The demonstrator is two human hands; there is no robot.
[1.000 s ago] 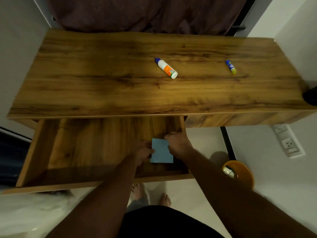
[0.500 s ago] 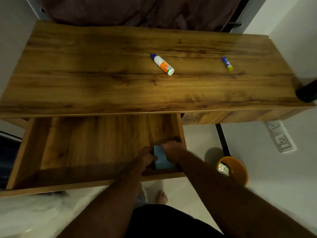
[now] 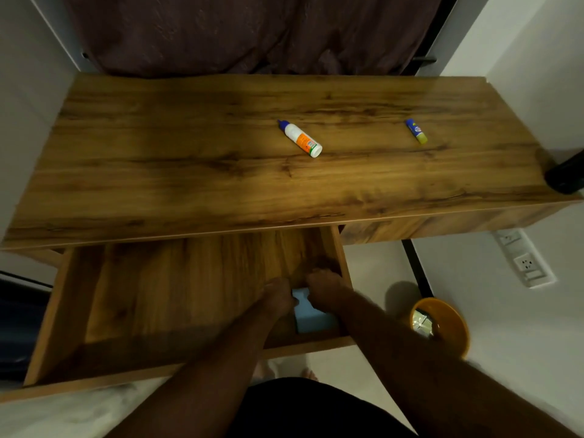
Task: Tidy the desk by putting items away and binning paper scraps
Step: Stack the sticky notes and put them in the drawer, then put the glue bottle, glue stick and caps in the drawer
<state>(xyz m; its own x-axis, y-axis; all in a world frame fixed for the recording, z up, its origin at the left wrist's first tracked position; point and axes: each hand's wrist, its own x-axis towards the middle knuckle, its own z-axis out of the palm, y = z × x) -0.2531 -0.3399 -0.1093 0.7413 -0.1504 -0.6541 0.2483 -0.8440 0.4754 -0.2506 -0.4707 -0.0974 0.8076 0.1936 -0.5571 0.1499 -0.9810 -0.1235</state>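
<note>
Both hands are reaching into the open drawer [image 3: 164,298] under the desk [image 3: 189,172], setting a light blue pad of paper [image 3: 311,319] down in its near right corner. The left hand [image 3: 278,297] is touching the pad's left edge and the right hand [image 3: 325,289] is lying over its far right part; both sets of fingers are curling at the pad, though whether they are gripping it or only nudging it flat I cannot tell in this dim light. So the putting-away step looks to be under way, with the pad already resting on the drawer floor. Next, I judge, the hands are going to need to let go and reach up for the white glue bottle [image 3: 300,139] with its orange label and the small blue-and-yellow glue stick [image 3: 416,131], both lying on the desk well apart. Their labels are too small to read. An orange bin [image 3: 448,324] is standing on the floor to the right.
</note>
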